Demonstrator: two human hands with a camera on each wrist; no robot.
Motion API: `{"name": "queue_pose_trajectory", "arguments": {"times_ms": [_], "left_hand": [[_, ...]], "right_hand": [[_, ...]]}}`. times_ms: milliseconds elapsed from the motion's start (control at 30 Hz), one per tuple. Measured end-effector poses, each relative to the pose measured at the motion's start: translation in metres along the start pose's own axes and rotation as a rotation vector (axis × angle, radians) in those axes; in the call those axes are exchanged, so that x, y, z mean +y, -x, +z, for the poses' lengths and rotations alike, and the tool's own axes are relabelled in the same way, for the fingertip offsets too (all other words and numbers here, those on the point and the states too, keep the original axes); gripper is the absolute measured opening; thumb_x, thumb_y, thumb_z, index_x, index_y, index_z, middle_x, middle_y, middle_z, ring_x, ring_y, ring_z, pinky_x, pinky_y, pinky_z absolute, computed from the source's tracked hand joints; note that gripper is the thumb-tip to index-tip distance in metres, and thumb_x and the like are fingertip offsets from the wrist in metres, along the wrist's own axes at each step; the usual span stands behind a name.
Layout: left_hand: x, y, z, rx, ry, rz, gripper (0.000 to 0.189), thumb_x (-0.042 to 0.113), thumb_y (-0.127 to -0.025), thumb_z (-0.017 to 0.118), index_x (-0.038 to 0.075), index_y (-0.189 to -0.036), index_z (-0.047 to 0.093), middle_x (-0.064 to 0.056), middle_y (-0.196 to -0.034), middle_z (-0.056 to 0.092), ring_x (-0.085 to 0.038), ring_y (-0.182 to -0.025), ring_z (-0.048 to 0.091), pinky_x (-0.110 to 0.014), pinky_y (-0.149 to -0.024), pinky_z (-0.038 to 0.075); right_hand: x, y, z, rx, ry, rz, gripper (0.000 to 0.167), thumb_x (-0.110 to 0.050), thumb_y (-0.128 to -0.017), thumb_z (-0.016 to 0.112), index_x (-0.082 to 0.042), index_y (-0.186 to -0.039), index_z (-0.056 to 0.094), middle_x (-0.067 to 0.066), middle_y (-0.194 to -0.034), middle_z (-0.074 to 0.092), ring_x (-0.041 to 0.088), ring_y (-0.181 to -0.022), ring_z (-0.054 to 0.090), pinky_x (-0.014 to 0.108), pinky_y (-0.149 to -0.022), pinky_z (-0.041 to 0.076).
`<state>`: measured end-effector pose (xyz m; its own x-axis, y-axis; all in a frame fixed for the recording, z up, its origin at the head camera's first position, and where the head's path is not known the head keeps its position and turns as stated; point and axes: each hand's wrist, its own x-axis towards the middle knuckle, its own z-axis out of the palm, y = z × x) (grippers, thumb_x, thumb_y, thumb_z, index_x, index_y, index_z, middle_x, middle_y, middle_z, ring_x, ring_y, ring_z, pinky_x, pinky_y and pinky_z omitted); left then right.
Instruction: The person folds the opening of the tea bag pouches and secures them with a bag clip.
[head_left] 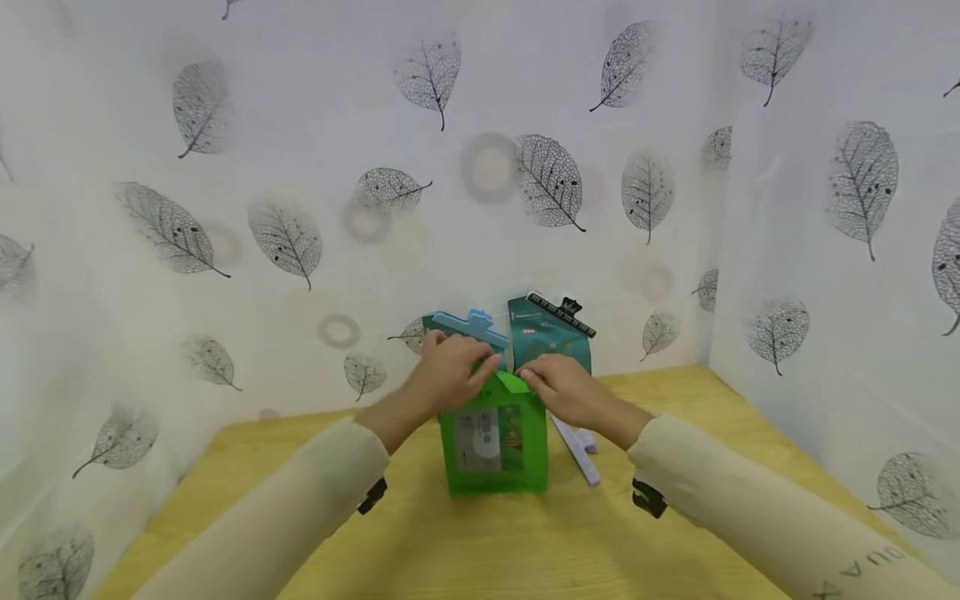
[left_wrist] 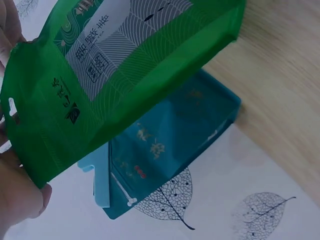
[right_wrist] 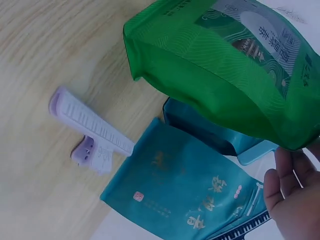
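A bright green tea pouch (head_left: 534,454) with a printed label stands upright on the table. My left hand (head_left: 453,373) grips its top edge at the left corner; in the left wrist view the thumb (left_wrist: 35,202) is at that edge and other fingers are partly behind the pouch. At the opposite top corner my right hand (head_left: 570,390) pinches the edge, fingers (right_wrist: 287,177) bent against it. Behind stand two teal pouches, one (right_wrist: 185,180) with a black piano-key clip (head_left: 561,314), the other (left_wrist: 175,125) with a light blue clip (head_left: 472,327).
A lilac sealing clip (head_left: 577,450) lies on the wooden table (head_left: 637,533) to the right of the green pouch. White curtains (head_left: 480,275) printed with dark leaves close off the back and sides, right behind the teal pouches.
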<state>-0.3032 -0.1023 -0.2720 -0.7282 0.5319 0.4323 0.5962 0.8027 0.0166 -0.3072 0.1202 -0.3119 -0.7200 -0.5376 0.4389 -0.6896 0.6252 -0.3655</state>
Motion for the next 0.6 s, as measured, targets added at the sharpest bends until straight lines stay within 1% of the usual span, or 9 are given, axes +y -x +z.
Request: {"name": "queue_pose_trajectory", "arguments": {"times_ms": [67,167,267,333,433,500,600], "left_hand": [[0.002,-0.002,0.001,-0.037,-0.012,0.026,0.032,0.039,-0.106,0.048,0.019,-0.105,0.072,0.002,-0.1,0.073,-0.02,-0.096,0.066,-0.056,-0.096,0.034],[0.005,-0.001,0.0,-0.077,-0.032,0.049,0.03,0.04,-0.104,0.05,0.019,-0.103,0.073,0.004,-0.095,0.073,-0.017,-0.09,0.067,-0.054,-0.092,0.035],[0.008,0.0,-0.002,-0.081,-0.043,0.072,0.027,0.037,-0.103,0.054,0.019,-0.104,0.074,0.004,-0.094,0.074,-0.017,-0.088,0.068,-0.055,-0.093,0.037],[0.01,0.001,-0.003,-0.087,-0.05,0.091,0.025,0.036,-0.103,0.056,0.019,-0.105,0.074,0.004,-0.095,0.075,-0.016,-0.088,0.068,-0.054,-0.094,0.038],[0.012,0.002,-0.004,-0.076,-0.044,0.117,0.018,0.033,-0.101,0.06,0.02,-0.1,0.073,0.006,-0.092,0.074,-0.013,-0.084,0.067,-0.049,-0.09,0.039],[0.013,0.001,-0.002,-0.091,-0.051,0.129,0.018,0.033,-0.1,0.061,0.02,-0.1,0.073,0.007,-0.093,0.074,-0.012,-0.083,0.067,-0.046,-0.087,0.039],[0.013,-0.002,-0.003,-0.118,-0.082,0.155,0.018,0.033,-0.1,0.061,0.02,-0.101,0.074,0.007,-0.094,0.074,-0.011,-0.083,0.067,-0.042,-0.084,0.039]], "right_hand": [[0.0,0.001,0.002,0.0,-0.02,0.0,0.031,-0.018,-0.107,0.045,-0.003,-0.12,0.069,0.009,-0.109,0.071,0.025,-0.103,0.066,0.046,-0.09,0.053],[0.001,0.003,0.005,-0.007,-0.034,-0.003,0.03,-0.018,-0.107,0.045,-0.003,-0.119,0.069,0.006,-0.104,0.07,0.022,-0.098,0.065,0.043,-0.086,0.053],[0.0,0.005,0.006,-0.009,-0.04,-0.002,0.029,-0.018,-0.107,0.046,-0.003,-0.117,0.069,0.005,-0.102,0.069,0.019,-0.095,0.063,0.04,-0.082,0.052],[-0.001,0.006,0.007,-0.013,-0.037,0.006,0.027,-0.017,-0.107,0.047,-0.003,-0.117,0.068,0.005,-0.104,0.069,0.02,-0.096,0.064,0.039,-0.082,0.052],[-0.004,0.006,0.009,-0.008,-0.015,0.015,0.025,-0.017,-0.106,0.048,-0.004,-0.116,0.067,0.006,-0.105,0.069,0.021,-0.097,0.064,0.038,-0.081,0.052],[-0.005,0.007,0.01,-0.017,0.0,0.024,0.022,-0.017,-0.106,0.049,-0.004,-0.114,0.066,0.005,-0.104,0.068,0.019,-0.095,0.063,0.036,-0.08,0.052],[-0.007,0.004,0.01,-0.04,0.025,0.042,0.018,-0.016,-0.105,0.051,-0.006,-0.11,0.064,0.002,-0.099,0.066,0.014,-0.089,0.059,0.032,-0.076,0.051]]}}
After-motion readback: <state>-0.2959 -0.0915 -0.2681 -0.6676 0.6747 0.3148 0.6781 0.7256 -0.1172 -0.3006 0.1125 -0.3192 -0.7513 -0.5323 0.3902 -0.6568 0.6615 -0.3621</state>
